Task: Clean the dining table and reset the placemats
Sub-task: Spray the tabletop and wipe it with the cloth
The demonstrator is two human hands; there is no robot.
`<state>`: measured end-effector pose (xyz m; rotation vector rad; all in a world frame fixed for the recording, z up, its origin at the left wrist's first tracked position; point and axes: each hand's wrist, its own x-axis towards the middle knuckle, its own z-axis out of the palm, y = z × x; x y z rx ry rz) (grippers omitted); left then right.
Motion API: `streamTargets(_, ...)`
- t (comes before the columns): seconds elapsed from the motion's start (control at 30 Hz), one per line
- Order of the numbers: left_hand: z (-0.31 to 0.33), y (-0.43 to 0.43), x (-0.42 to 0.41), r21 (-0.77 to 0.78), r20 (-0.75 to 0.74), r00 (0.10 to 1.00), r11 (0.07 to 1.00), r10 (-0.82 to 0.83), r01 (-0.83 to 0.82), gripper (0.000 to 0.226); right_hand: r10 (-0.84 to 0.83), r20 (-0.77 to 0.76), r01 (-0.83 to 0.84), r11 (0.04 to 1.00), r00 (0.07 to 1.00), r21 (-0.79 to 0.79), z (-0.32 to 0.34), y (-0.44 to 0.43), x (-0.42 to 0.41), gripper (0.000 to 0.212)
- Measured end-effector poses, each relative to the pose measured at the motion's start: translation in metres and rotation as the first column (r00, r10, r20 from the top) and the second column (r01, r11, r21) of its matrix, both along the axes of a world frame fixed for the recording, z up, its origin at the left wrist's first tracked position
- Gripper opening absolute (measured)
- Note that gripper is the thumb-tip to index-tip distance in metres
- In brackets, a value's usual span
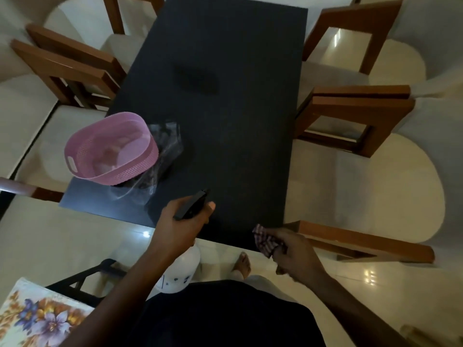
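Note:
A long black dining table (225, 108) stretches away from me. My left hand (181, 224) grips a white spray bottle (179, 269) by its black trigger head, held over the table's near edge. My right hand (293, 251) holds a crumpled checked cloth (265, 240) at the near right corner of the table. A pink woven basket (112, 149) stands on the table's left side, with a clear plastic bag (160, 156) lying against it.
Wooden chairs with cream seats stand along both sides: two on the left (70, 68), several on the right (358, 116). A floral-patterned mat (37, 319) lies on a black frame at bottom left. The floor is glossy cream tile; my bare foot (241, 265) shows below the table.

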<state>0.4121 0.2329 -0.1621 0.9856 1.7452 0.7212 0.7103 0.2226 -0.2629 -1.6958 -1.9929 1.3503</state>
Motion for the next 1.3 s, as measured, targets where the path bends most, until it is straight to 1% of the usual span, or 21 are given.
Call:
streamTargets(0.03,0.001,0.001,-0.006,0.003,0.009,1.000,1.000,0.010,-0.010,0.023,-0.135,-0.113,0.125,0.988,0.984,-0.086,0.005,0.006,-0.006,0.041)
streamTargets(0.07,0.002,0.003,-0.012,0.007,0.014,1.000,1.000,0.013,-0.013,0.022,-0.244,-0.168,0.223,0.966,0.955,-0.134,0.010,0.014,-0.012,0.037)
streamTargets(0.13,0.004,0.005,-0.023,0.017,0.022,1.000,1.000,0.016,-0.016,0.020,-0.395,-0.194,0.359,0.912,0.898,-0.200,0.014,0.034,-0.022,0.036)
streamTargets(0.23,0.009,0.010,-0.047,0.036,0.065,0.996,0.998,0.055,-0.058,0.020,-0.606,-0.240,0.470,0.763,0.758,-0.443,0.019,0.060,-0.042,0.038)
streamTargets(0.3,0.013,0.014,-0.067,0.071,0.088,0.992,0.993,0.091,-0.097,0.021,-0.707,-0.286,0.469,0.665,0.647,-0.582,0.029,0.071,-0.066,0.037)
streamTargets(0.37,0.017,0.018,-0.091,0.124,0.108,0.983,0.979,0.151,-0.164,0.018,-0.749,-0.329,0.412,0.612,0.575,-0.675,0.046,0.081,-0.101,0.037)
streamTargets(0.43,0.023,0.023,-0.114,0.184,0.131,0.969,0.955,0.209,-0.231,0.013,-0.756,-0.379,0.337,0.601,0.534,-0.725,0.065,0.091,-0.138,0.037)
streamTargets(0.5,0.027,0.029,-0.141,0.226,0.132,0.955,0.930,0.266,-0.291,0.011,-0.763,-0.416,0.301,0.600,0.495,-0.741,0.077,0.104,-0.177,0.036)
streamTargets(0.6,0.032,0.041,-0.186,0.289,0.117,0.929,0.882,0.352,-0.371,0.027,-0.762,-0.456,0.232,0.599,0.461,-0.766,0.089,0.127,-0.238,0.036)
streamTargets(0.63,0.035,0.046,-0.199,0.334,0.108,0.930,0.868,0.352,-0.367,0.026,-0.757,-0.471,0.196,0.600,0.453,-0.776,0.091,0.135,-0.259,0.035)
streamTargets(0.7,0.042,0.057,-0.221,0.433,0.059,0.934,0.834,0.353,-0.342,0.013,-0.739,-0.485,0.147,0.606,0.467,-0.782,0.098,0.152,-0.300,0.036)
streamTargets(0.73,0.047,0.062,-0.229,0.470,0.029,0.928,0.814,0.371,-0.340,0.012,-0.721,-0.484,0.140,0.616,0.496,-0.775,0.100,0.161,-0.320,0.038)
streamTargets(0.83,0.049,0.081,-0.252,0.559,-0.005,0.914,0.759,0.405,-0.333,0.008,-0.655,-0.447,0.156,0.652,0.609,-0.742,0.107,0.186,-0.376,0.037)
streamTargets(0.9,0.039,0.092,-0.268,0.586,0.006,0.925,0.748,0.380,-0.311,0.012,-0.604,-0.391,0.155,0.656,0.694,-0.739,0.109,0.199,-0.407,0.031)
streamTargets(0.97,0.022,0.101,-0.281,0.592,0.001,0.943,0.759,0.333,-0.269,0.015,-0.558,-0.306,0.186,0.657,0.771,-0.730,0.105,0.210,-0.432,0.026)
streamTargets(1.03,0.003,0.109,-0.290,0.599,-0.036,0.961,0.776,0.273,-0.198,0.013,-0.546,-0.201,0.250,0.640,0.813,-0.727,0.088,0.222,-0.453,0.027)
streamTargets(1.1,-0.017,0.115,-0.295,0.592,-0.071,0.971,0.793,0.230,-0.144,0.017,-0.513,-0.094,0.301,0.631,0.853,-0.715,0.072,0.230,-0.466,0.027)
streamTargets(1.17,-0.034,0.120,-0.300,0.554,-0.067,0.977,0.821,0.204,-0.134,0.023,-0.460,-0.013,0.325,0.647,0.888,-0.690,0.062,0.234,-0.472,0.021)
streamTargets(1.23,-0.048,0.123,-0.304,0.504,-0.063,0.984,0.856,0.169,-0.115,0.033,-0.456,0.015,0.349,0.658,0.890,-0.668,0.054,0.236,-0.475,0.020)
streamTargets(1.3,-0.056,0.123,-0.307,0.460,-0.088,0.986,0.884,0.140,-0.084,0.041,-0.424,0.022,0.349,0.712,0.905,-0.610,0.038,0.241,-0.476,0.022)
